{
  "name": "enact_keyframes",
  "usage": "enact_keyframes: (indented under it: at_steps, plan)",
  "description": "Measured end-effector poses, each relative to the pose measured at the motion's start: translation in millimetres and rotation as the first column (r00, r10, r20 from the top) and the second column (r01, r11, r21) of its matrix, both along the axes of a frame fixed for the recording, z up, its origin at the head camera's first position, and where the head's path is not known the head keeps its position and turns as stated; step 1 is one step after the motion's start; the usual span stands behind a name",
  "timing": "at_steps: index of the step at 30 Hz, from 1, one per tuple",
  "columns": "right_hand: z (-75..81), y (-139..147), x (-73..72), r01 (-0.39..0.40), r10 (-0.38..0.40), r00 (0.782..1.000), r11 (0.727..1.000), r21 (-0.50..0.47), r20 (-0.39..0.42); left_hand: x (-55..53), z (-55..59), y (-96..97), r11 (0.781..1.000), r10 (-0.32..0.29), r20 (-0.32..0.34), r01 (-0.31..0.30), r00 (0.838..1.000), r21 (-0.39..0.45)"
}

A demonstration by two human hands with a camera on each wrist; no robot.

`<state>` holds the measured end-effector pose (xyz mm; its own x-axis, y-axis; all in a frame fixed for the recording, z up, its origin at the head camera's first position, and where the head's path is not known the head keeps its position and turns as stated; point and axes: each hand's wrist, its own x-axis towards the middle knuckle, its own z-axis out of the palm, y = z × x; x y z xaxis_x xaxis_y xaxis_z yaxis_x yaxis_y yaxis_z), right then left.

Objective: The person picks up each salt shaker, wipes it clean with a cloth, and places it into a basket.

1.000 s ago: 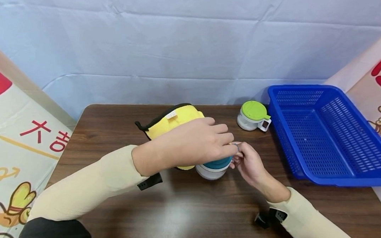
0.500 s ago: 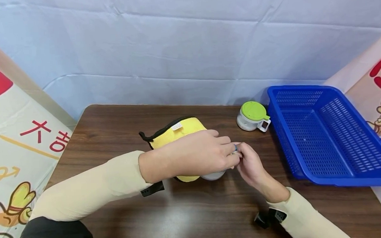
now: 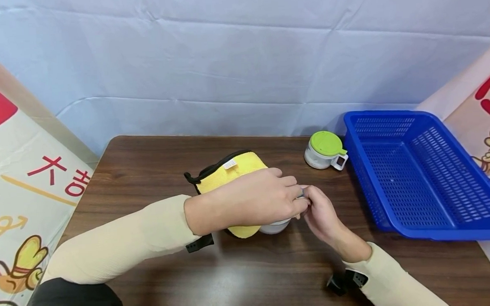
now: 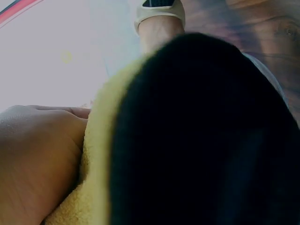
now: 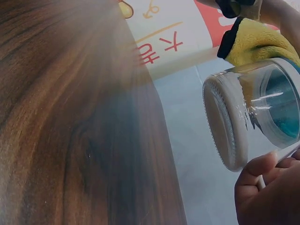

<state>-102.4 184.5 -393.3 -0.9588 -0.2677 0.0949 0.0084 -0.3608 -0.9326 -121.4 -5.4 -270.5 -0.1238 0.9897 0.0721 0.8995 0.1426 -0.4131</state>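
Observation:
My right hand [image 3: 321,213] grips a clear seasoning jar [image 3: 274,228] at its handle side. The right wrist view shows the glass jar [image 5: 225,124] from below, with its white base and teal lid [image 5: 281,108]. My left hand [image 3: 247,196] lies over the top of the jar and hides most of it in the head view. It holds a yellow cloth [image 3: 233,171] with black edging against the jar's lid side. Up close in the left wrist view, the cloth [image 4: 103,126] covers much of the picture and hides the left fingertips.
A second jar with a green lid [image 3: 326,143] and white handle stands at the back of the brown table [image 3: 155,157]. Right of it sits a blue plastic basket [image 3: 394,196]. A pale cloth backdrop [image 3: 241,71] hangs behind the table.
My left hand and the yellow cloth have shifted slightly nearer and to the right, covering the teal lid in the head view. The right hand keeps its hold on the jar.

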Motion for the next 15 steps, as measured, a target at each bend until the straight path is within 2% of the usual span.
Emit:
enact_keyframes:
  at_steps: [4, 8, 12, 15]
  plan:
    - [0.2, 0, 0.8, -0.013, 0.013, 1.000, 1.000, 0.005, -0.008, -2.6, 2.2, 1.2, 0.999, 0.026, 0.016, -0.026, 1.000, -0.032]
    - [1.1, 0, 2.6, -0.002, 0.001, 0.999, 1.000, 0.029, 0.032, -8.2, 3.2, 0.5, 0.997, 0.053, 0.029, -0.051, 0.998, -0.059]
    - [2.7, 0, 4.3, 0.010, -0.014, 0.997, 0.999, 0.050, 0.072, -15.8, 3.0, -0.2, 0.993, 0.087, 0.084, -0.080, 0.993, -0.082]
    - [3.2, -1, 4.3, 0.003, -0.006, 0.998, 0.999, 0.043, 0.069, -21.1, 2.4, -0.8, 0.992, 0.103, 0.119, -0.092, 0.988, -0.091]
